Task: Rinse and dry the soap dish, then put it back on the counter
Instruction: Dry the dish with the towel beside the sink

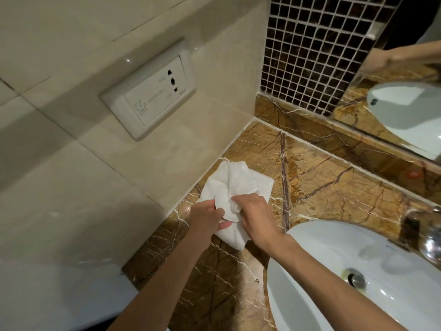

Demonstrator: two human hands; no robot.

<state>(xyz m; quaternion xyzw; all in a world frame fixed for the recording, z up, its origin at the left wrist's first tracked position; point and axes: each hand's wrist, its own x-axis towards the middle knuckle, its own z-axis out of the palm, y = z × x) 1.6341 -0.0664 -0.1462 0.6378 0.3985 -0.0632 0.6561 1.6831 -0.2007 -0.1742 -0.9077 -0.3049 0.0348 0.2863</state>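
The soap dish itself cannot be made out; if it is anywhere here, it is hidden inside the bunched white towel (235, 187) that both hands grip above the worktop (322, 177). The towel sits near the corner where the brown marble meets the cream wall, its upper folds spreading toward 12 o'clock from the hands and a lower tail hanging toward 6 o'clock.

The left hand (207, 217) pinches the towel from 9 o'clock, its fingers curled closed around a fold. The right hand (256, 215) closes over the cloth from 3 o'clock, fingers wrapped tight on the fabric, the two hands almost touching.

At 4 o'clock from the hands lies the white sink (310, 271), its metal drain (357, 279) showing, with a chrome tap (427, 240) at the far right edge. At 10 o'clock on the wall is a shaver socket (150, 96). Toward 1 o'clock run dark mosaic tiles (310, 48) and a mirror (405, 96).
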